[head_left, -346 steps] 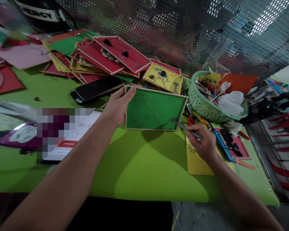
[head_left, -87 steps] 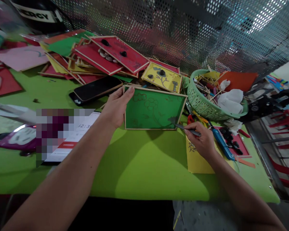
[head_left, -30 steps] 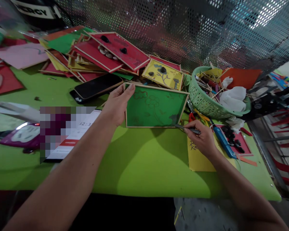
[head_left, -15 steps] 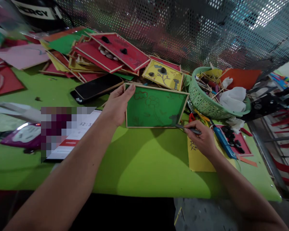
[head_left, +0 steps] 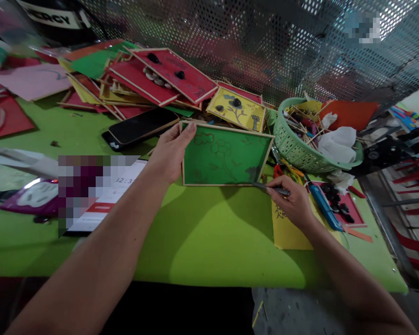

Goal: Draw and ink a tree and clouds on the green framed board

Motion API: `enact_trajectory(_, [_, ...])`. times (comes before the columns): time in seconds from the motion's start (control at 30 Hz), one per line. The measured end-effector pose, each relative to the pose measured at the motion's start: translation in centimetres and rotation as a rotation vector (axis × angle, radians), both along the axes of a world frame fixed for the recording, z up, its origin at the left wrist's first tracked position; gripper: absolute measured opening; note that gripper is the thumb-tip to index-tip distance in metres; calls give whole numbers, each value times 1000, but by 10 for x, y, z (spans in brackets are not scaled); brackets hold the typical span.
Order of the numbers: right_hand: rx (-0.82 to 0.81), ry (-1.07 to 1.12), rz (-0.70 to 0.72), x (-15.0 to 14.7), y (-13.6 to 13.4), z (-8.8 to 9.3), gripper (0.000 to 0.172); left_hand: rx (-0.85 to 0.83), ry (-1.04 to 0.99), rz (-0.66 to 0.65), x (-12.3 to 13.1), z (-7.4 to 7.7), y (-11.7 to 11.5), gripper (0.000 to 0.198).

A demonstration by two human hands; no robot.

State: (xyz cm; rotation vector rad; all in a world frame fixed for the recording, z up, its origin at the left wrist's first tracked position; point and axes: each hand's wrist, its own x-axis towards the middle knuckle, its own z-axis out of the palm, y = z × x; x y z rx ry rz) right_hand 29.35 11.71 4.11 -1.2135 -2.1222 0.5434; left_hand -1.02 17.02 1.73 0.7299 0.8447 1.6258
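My left hand (head_left: pixel 172 149) grips the upper left corner of a green picture panel (head_left: pixel 226 156), thumb on its face and fingers behind. The panel is edged with thin wooden sticks, carries faint drawn flowers, and tilts up from the table. My right hand (head_left: pixel 291 197) is closed around a slim dark pen-like tool (head_left: pixel 277 190). Its tip meets the panel's bottom edge near the lower right corner; whether it is a pen or a blade I cannot tell. Beneath the right hand lies a yellow sheet (head_left: pixel 289 235) with a black drawing.
Behind the panel are stacked red framed panels (head_left: pixel 192 86) and a yellow framed picture (head_left: pixel 237 107). A dark phone (head_left: pixel 145 125) and a lit screen (head_left: pixel 101 204) lie left. At right stand a green basket (head_left: pixel 289 139), a blue cutter (head_left: pixel 324 204) and black stones (head_left: pixel 338 200).
The tool's tip has slid slightly left along the panel's bottom edge, with my right hand shifting a little the same way. My left hand and the panel stay in place.
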Motion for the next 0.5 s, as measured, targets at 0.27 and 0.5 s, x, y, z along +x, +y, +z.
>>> enact_trajectory(0.27, [16, 11, -9, 0, 0, 0, 7, 0, 19, -6, -1, -1, 0, 31])
enact_trajectory(0.5, [35, 10, -45, 0, 0, -1, 7, -4, 15, -2, 0, 1, 0, 32])
